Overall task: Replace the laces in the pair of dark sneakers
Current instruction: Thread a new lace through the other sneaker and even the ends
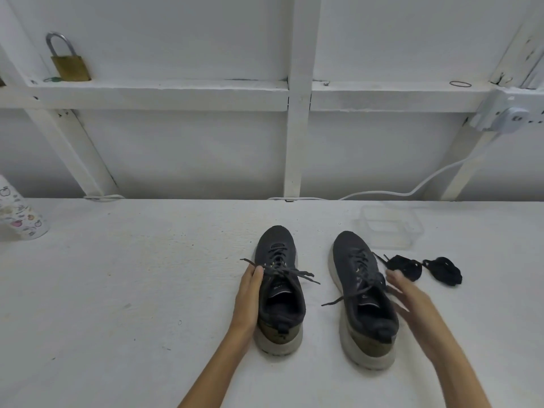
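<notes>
Two dark sneakers with pale soles stand side by side on the white table, toes pointing away. The left sneaker (pixel 278 290) carries grey laces with loose ends spread to both sides. My left hand (pixel 248 298) lies flat against its left side, thumb near the laces. The right sneaker (pixel 363 295) is laced too, one end trailing left. My right hand (pixel 409 293) hovers blurred beside its right flank, fingers apart, holding nothing. Two bundles of black laces (pixel 404 266) (pixel 443 270) lie to the right of the shoes.
A clear plastic container (pixel 388 228) sits behind the right sneaker. A patterned cup (pixel 20 213) stands at the far left. A white cable (pixel 412 189) runs along the wall to a power strip (pixel 506 116). A brass padlock (pixel 69 64) rests on the ledge.
</notes>
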Action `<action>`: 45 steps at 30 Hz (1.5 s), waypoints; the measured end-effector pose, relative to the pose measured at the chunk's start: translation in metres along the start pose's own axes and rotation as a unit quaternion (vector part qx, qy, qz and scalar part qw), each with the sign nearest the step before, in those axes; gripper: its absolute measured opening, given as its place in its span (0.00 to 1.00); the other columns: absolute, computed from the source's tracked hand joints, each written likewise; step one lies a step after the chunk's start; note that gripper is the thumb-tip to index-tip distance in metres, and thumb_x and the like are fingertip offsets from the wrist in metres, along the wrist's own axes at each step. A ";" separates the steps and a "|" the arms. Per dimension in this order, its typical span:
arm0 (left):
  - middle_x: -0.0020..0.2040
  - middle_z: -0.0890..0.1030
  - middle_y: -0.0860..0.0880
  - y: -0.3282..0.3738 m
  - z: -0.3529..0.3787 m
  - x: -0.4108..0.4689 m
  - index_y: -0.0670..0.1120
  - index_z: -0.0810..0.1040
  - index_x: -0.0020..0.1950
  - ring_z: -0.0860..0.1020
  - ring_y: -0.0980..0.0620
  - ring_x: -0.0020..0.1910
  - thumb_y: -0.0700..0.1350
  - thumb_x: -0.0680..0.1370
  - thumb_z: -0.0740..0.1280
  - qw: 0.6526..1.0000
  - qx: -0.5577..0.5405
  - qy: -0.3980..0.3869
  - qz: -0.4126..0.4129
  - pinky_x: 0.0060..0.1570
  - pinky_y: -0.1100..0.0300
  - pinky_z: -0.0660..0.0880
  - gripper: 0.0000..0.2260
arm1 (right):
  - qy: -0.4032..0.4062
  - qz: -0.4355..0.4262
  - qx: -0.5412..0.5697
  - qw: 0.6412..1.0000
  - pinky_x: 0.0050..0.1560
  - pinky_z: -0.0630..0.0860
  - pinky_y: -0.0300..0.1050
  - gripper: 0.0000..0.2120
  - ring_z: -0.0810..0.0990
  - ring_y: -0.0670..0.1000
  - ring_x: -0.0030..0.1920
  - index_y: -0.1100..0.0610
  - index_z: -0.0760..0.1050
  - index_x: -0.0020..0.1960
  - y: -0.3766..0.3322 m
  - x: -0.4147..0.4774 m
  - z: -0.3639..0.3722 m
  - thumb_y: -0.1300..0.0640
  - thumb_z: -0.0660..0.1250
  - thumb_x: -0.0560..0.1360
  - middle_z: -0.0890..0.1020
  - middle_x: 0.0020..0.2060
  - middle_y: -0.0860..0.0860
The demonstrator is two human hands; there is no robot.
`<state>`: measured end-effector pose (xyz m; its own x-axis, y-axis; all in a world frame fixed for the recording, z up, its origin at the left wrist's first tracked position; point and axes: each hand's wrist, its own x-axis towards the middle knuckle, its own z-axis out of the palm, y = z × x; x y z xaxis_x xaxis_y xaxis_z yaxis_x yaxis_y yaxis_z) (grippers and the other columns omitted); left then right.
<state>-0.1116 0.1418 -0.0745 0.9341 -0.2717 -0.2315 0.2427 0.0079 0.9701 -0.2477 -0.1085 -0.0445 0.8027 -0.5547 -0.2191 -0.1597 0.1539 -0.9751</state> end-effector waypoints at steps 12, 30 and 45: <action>0.67 0.76 0.55 -0.005 -0.006 0.007 0.53 0.72 0.71 0.73 0.56 0.67 0.71 0.70 0.62 1.000 -0.006 0.000 0.006 0.70 0.50 0.67 0.34 | -0.089 -0.030 0.062 0.994 0.71 0.68 0.59 0.19 0.76 0.52 0.66 0.55 0.72 0.70 0.036 0.022 0.084 0.54 0.63 0.80 0.78 0.65 0.51; 0.77 0.60 0.58 -0.033 -0.005 -0.055 0.51 0.51 0.79 0.59 0.58 0.76 0.52 0.64 0.81 0.973 0.145 -0.053 0.169 0.72 0.59 0.62 0.52 | -0.150 -0.181 -0.084 0.968 0.68 0.71 0.45 0.57 0.69 0.46 0.72 0.40 0.59 0.75 0.050 -0.036 0.079 0.51 0.85 0.53 0.70 0.71 0.40; 0.72 0.69 0.58 -0.032 -0.009 -0.020 0.54 0.60 0.75 0.68 0.59 0.70 0.45 0.64 0.81 0.961 0.185 0.072 0.194 0.67 0.54 0.71 0.46 | -0.062 -0.198 -0.081 0.975 0.62 0.75 0.41 0.43 0.74 0.39 0.65 0.51 0.64 0.74 0.037 -0.018 0.118 0.70 0.78 0.65 0.74 0.64 0.35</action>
<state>-0.1354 0.1555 -0.1013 0.9684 -0.1814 0.1714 -0.2163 -0.2679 0.9388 -0.2000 0.0036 -0.0726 0.8821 -0.4390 0.1711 0.0955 -0.1891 -0.9773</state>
